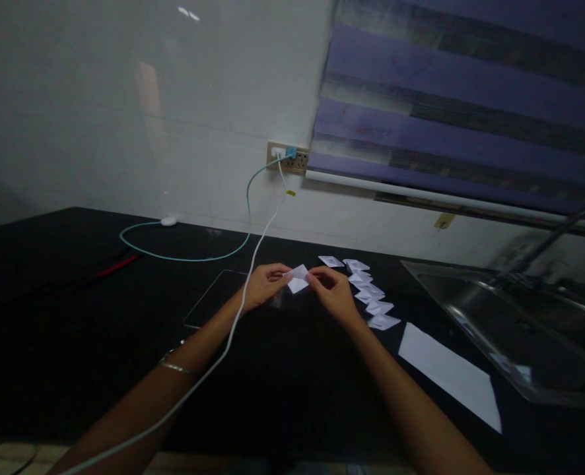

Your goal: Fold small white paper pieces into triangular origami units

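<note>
Both my hands meet over the black countertop [282, 382] and pinch one small folded white paper piece [298, 278] between them. My left hand [264, 284] grips its left edge with closed fingers. My right hand [333, 292] pinches its right edge. Just right of my right hand lies a row of several similar folded white paper pieces [369, 292]. A larger flat white paper sheet [451, 375] lies on the counter further right, nearer me.
A steel sink [520, 323] with a faucet is set into the counter at right. A white cable [253, 264] and a teal cable [193, 254] run from a wall socket [287, 157]; the white one crosses my left arm. A dark flat panel [213, 300] lies under my left hand. A purple striped blind hangs above.
</note>
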Motion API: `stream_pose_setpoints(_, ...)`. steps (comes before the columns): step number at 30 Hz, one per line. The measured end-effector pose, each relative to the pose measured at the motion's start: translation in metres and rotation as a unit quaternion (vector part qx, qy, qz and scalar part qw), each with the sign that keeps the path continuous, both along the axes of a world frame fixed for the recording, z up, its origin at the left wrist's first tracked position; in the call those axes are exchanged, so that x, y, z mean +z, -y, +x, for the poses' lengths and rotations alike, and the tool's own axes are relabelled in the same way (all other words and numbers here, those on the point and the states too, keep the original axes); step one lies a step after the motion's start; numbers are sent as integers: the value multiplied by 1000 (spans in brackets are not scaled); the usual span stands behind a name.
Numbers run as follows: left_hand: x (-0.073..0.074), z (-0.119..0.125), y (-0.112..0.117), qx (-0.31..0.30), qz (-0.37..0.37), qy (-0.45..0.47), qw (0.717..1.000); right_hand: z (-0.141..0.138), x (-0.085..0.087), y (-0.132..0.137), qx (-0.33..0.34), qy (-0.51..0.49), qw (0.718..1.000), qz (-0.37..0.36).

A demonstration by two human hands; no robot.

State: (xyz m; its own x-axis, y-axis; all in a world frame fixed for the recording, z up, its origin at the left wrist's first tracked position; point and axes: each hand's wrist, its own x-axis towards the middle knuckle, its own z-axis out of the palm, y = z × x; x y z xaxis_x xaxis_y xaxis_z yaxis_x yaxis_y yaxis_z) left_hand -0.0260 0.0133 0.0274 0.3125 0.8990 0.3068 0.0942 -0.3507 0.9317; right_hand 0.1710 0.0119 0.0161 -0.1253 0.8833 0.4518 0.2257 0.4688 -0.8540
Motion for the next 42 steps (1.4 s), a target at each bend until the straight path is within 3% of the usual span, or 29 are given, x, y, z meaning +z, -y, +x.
stream_pose_setpoints(4, 2, -2, -1, -5, 37, -24, 999, 0, 0, 0, 1, 16, 1000, -2)
stream_pose_setpoints(9, -8, -2, -6, -15, 53, -33, 998, 1, -3, -5, 8, -12, 999, -44)
stream_pose_setpoints(16, -14, 2, -9, -15, -13, -23, 1000, -1, -8, -9, 5, -65, 997, -35)
stream_pose_setpoints(24, -18, 7, -9, -59, 19, -87, 994, -7, -2, -3, 38, -93, 993, -59)
stream_pose_setpoints(32, -21, 7, -9, -26, 90, -115, 989, -8, -1, -2, 44, -141, 980, -131)
stream_pose_setpoints(36, -24, 8, -11, -16, 72, -109, 991, -8, 0, -2, 42, -152, 979, -128)
stream_pose_setpoints(42, -23, 9, -11, -47, 22, -82, 995, -8, -5, -6, 37, -143, 982, -114)
